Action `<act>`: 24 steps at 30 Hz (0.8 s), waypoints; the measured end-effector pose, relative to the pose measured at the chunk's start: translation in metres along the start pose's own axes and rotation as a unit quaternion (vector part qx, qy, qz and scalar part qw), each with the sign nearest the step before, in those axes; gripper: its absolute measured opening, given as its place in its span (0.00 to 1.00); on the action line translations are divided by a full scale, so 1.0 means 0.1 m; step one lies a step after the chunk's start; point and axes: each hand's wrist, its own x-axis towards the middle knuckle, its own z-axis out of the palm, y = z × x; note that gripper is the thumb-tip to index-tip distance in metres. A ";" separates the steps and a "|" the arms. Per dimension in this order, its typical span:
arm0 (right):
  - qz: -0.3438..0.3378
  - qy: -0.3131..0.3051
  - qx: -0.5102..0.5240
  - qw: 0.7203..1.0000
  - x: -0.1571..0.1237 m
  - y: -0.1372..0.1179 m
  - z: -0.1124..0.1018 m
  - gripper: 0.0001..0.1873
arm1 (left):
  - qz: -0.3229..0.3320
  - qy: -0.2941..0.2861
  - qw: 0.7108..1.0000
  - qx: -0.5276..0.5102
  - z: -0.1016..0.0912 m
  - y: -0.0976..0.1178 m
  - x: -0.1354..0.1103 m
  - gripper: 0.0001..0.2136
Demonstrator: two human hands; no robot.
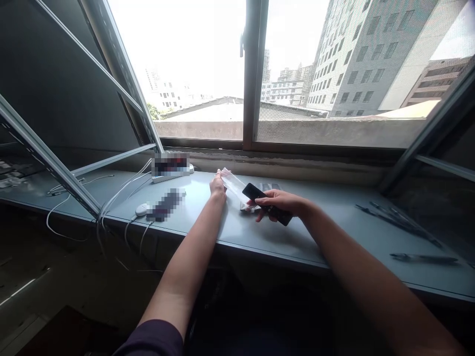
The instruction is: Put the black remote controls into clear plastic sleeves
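My left hand [217, 185] is closed on the upper left end of a clear plastic bag [233, 187], which slants down to the right above the desk. In my right hand [285, 201] is a black oblong device [253, 191], tilted with its upper end toward the bag; small marks show on its face, but its exact kind is unclear. The bag's lower end lies close to my right fingers, with something small and dark at its bottom. Behind my right hand, some greyish flat items [271, 187] are partly hidden.
On the grey desk [200, 212], a white power strip [159, 179] and a blurred-out dark object [165, 205] lie left, near a round white charger [141, 209] and loose cables. Pen-like items [425, 258] lie right. Slanting metal posts [48, 153] flank the desk; a window is behind.
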 end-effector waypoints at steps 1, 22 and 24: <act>-0.010 0.016 0.003 1.000 0.01 0.00 0.00 0.24 | -0.006 -0.003 1.000 0.015 0.00 0.01 -0.01 0.14; -0.018 0.120 0.128 0.984 0.10 0.05 -0.05 0.19 | 0.109 -0.069 0.906 0.403 -0.15 0.00 0.06 0.24; -0.016 0.130 0.165 0.978 0.10 0.04 -0.05 0.23 | 0.140 -0.067 0.874 0.460 -0.18 0.01 0.07 0.26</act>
